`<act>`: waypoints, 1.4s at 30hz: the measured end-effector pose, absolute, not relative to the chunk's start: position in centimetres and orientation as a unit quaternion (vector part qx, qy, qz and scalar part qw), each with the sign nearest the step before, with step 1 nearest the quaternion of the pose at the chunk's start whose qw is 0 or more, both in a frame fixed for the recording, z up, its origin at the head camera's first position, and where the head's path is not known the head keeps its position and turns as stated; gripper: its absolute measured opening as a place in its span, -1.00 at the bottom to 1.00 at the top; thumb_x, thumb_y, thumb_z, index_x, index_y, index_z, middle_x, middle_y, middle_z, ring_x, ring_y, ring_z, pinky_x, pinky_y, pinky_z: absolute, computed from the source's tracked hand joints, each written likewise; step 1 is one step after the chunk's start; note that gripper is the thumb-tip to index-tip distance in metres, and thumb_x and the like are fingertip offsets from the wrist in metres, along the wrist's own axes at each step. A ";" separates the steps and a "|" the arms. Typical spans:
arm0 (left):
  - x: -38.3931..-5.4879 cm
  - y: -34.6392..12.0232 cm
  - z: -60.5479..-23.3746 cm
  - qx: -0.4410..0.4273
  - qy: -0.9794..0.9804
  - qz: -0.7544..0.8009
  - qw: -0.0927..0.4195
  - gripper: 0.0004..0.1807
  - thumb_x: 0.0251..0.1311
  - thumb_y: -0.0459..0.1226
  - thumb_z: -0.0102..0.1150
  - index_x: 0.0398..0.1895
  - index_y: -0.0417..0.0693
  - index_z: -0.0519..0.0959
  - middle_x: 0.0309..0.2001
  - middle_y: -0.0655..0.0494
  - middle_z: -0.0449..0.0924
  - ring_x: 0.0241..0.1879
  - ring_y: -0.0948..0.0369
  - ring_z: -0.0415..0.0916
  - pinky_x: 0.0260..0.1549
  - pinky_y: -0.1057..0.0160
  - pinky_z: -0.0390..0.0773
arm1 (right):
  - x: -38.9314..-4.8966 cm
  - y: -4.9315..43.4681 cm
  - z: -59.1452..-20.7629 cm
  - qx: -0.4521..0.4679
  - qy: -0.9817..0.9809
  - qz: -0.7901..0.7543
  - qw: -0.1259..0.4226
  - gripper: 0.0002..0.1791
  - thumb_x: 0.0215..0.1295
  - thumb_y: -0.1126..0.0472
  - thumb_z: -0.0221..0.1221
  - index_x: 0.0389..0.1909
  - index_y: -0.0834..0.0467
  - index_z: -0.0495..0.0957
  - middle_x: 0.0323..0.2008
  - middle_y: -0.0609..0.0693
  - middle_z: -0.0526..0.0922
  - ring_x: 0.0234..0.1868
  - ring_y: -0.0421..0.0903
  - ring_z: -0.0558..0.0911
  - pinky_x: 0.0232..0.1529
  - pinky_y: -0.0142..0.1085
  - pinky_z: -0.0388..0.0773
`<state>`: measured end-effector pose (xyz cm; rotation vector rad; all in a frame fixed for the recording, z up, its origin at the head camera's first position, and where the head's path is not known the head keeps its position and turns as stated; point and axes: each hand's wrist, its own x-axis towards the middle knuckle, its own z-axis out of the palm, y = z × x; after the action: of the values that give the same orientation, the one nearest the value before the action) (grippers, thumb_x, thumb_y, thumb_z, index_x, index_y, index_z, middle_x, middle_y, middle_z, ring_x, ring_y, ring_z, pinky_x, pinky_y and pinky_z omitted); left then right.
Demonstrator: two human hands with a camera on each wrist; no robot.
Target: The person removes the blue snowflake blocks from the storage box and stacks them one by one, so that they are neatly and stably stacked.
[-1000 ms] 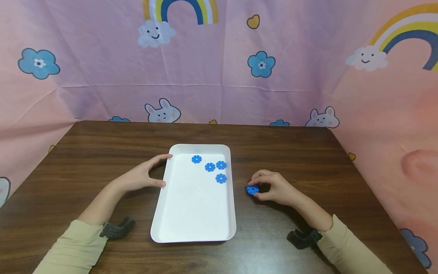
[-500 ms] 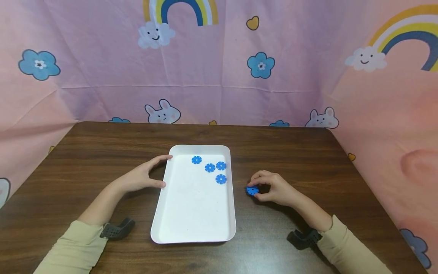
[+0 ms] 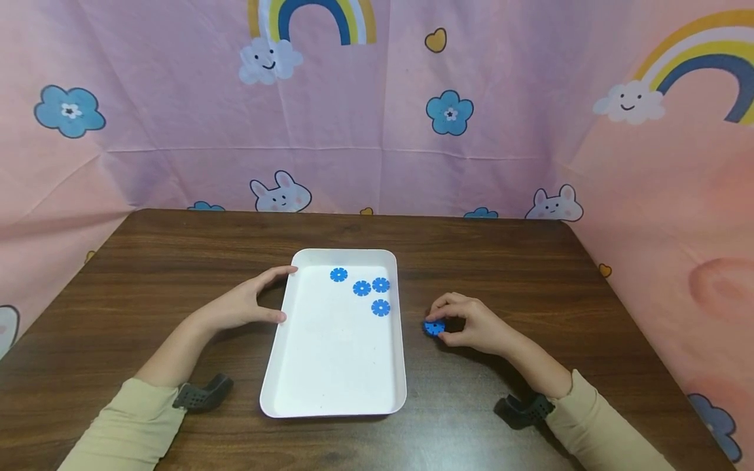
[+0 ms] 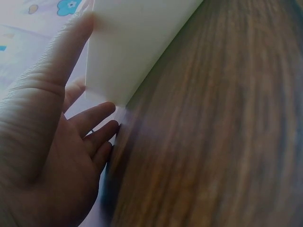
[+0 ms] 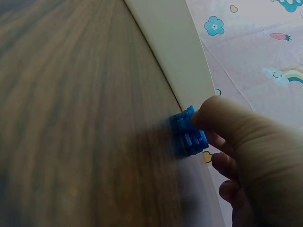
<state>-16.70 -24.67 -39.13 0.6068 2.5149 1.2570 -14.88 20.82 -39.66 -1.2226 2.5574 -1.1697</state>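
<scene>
A white rectangular tray (image 3: 330, 353) lies on the table, with several blue notched snowflake discs (image 3: 380, 307) flat near its far end. My left hand (image 3: 238, 304) touches the tray's left side with thumb and index fingertips, its fingers spread; in the left wrist view the thumb (image 4: 71, 52) meets the white wall. To the right of the tray, my right hand (image 3: 474, 322) pinches a small stack of blue snowflake discs (image 3: 434, 328) between thumb and fingers, low at the tabletop. The right wrist view shows the stacked notched edges of these discs (image 5: 190, 135).
The brown wooden table (image 3: 506, 261) extends around the tray and both hands. A pink and purple patterned cloth (image 3: 353, 118) hangs behind and along the sides. A dark wrist mount (image 3: 203, 394) sits on the left wrist, and a similar mount (image 3: 523, 411) on the right.
</scene>
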 end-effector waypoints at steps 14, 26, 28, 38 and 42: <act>-16.7 -24.7 -39.0 0.210 0.867 0.433 0.131 -0.06 -0.02 -0.11 0.46 0.44 0.16 0.15 0.43 -0.13 0.04 0.38 -0.15 -0.05 0.14 -0.38 0.08 | -15.0 20.8 -39.0 -0.395 0.824 -0.405 0.030 -0.68 0.05 0.39 0.38 -0.12 0.15 0.67 -0.07 -0.11 0.56 -0.09 -0.11 0.54 -0.16 -0.25 0.55; -16.8 -24.8 -39.0 0.214 0.865 0.435 0.132 -0.06 -0.01 -0.11 0.45 0.44 0.16 0.14 0.43 -0.12 0.05 0.38 -0.13 -0.05 0.16 -0.35 0.07 | -15.4 19.1 -35.8 -0.371 0.817 -0.441 -0.012 -0.67 0.08 0.35 0.38 -0.08 0.17 0.64 -0.11 0.02 0.59 -0.27 0.09 0.47 -0.37 -0.13 0.47; -16.8 -24.8 -39.0 0.213 0.864 0.436 0.135 -0.06 0.00 -0.12 0.45 0.44 0.16 0.13 0.43 -0.12 0.05 0.39 -0.13 -0.06 0.16 -0.34 0.06 | -15.0 18.2 -34.6 -0.356 0.823 -0.443 -0.007 -0.66 0.09 0.38 0.37 -0.07 0.17 0.63 -0.11 0.05 0.59 -0.24 0.12 0.47 -0.32 -0.09 0.45; -16.7 -24.7 -39.1 0.212 0.860 0.442 0.139 -0.06 0.00 -0.12 0.45 0.44 0.15 0.13 0.43 -0.12 0.04 0.39 -0.14 -0.08 0.16 -0.35 0.07 | -17.0 14.9 -33.1 -0.346 0.826 -0.443 -0.031 -0.67 0.09 0.27 0.39 -0.08 0.08 0.64 -0.24 -0.13 0.57 -0.31 -0.08 0.41 -0.37 -0.24 0.35; -16.7 -24.8 -39.2 0.209 0.865 0.436 0.137 -0.06 -0.01 -0.10 0.45 0.44 0.16 0.14 0.43 -0.13 0.04 0.38 -0.15 -0.05 0.14 -0.35 0.10 | -17.5 13.1 -32.5 -0.337 0.831 -0.443 -0.020 -0.68 0.12 0.24 0.38 -0.07 0.09 0.64 -0.32 -0.06 0.56 -0.36 -0.08 0.40 -0.40 -0.26 0.34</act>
<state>-16.66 -24.79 -39.17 0.6056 2.5029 1.2612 -17.54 13.07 -32.55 -1.0731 2.6442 -1.4085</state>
